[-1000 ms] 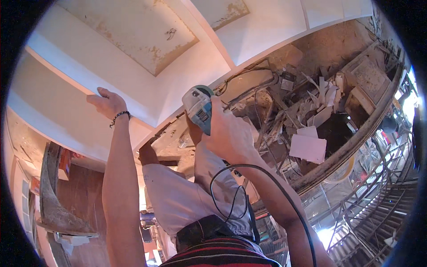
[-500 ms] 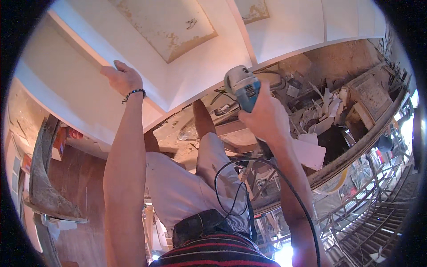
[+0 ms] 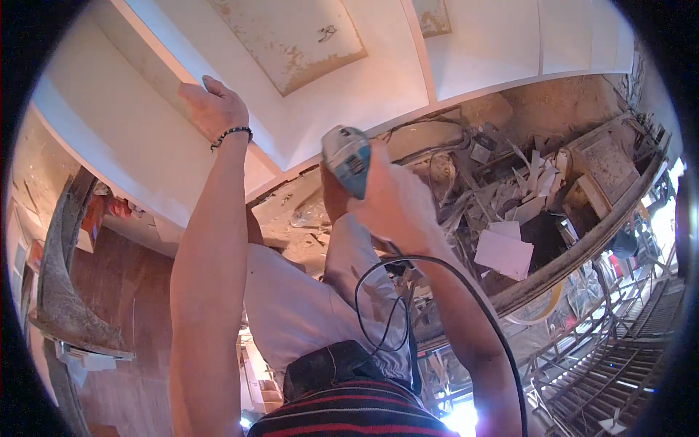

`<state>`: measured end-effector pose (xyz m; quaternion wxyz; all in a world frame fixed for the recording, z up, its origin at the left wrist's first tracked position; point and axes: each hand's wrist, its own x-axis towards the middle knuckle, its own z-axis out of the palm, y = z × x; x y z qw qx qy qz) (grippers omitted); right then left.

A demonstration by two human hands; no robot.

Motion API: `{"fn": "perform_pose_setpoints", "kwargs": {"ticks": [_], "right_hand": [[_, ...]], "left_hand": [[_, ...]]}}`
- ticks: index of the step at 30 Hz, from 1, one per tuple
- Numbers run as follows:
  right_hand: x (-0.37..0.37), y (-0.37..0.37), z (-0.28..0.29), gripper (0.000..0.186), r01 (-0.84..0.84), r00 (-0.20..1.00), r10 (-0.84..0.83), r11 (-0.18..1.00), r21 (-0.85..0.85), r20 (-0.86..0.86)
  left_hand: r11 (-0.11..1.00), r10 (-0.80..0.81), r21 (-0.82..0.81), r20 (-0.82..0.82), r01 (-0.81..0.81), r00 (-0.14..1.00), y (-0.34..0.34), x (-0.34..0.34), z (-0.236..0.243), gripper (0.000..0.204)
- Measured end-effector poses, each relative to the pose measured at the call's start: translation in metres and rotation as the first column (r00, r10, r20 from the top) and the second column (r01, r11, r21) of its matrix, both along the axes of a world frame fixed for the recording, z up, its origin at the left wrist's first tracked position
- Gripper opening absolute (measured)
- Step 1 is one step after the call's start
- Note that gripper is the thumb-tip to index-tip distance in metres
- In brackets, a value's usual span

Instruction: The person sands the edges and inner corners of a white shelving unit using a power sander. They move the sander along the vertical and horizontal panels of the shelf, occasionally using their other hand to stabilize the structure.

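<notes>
Left arm [image 3: 209, 269] stretched forward — right fingers [image 3: 379, 166] curled.

Tilted teal-and-grey power tool [image 3: 346, 158]

power tool [image 3: 354, 163]: plastic; panels [image 3: 488, 51]: smooth, matt; shorts [image 3: 306, 306]: cloth; debris [image 3: 535, 182]: rough

the left hand [image 3: 217, 111], a dark beaded bracelet [image 3: 231, 135] at its wrist, lies over the edge of a pale divider [image 3: 164, 54] in a white panelled unit [image 3: 328, 109]; the right hand [image 3: 400, 200] grips a grey and teal power tool [image 3: 346, 156] near the unit's lower edge. a black cord [image 3: 504, 339] loops past the right forearm. to the right, broken scraps [image 3: 535, 175] lie heaped near a pale flat sheet [image 3: 502, 253]
</notes>
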<state>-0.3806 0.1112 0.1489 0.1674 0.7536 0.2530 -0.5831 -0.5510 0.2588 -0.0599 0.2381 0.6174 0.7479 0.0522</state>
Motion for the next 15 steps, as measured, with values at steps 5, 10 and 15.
{"fn": "perform_pose_setpoints", "kwargs": {"ticks": [5, 10, 15], "right_hand": [[-0.019, 0.002, -0.002, 0.070, 0.004, 0.999, -0.003, 1.000, 0.028, -0.044], [0.009, -0.006, -0.003, 0.071, 0.005, 0.999, -0.008, 0.999, 0.050, 0.049], [0.060, -0.030, -0.001, 0.075, 0.114, 0.965, -0.141, 0.985, 0.130, 0.223]], "left_hand": [[0.997, 0.041, -0.060, 0.043, -0.038, 0.998, 0.002, 0.001, 0.000, 0.026], [0.991, -0.049, 0.125, 0.003, 0.049, 0.999, 0.000, -0.010, -0.020, 0.026], [0.988, -0.027, 0.153, 0.024, 0.023, 0.999, 0.001, -0.015, -0.032, 0.024]]}}
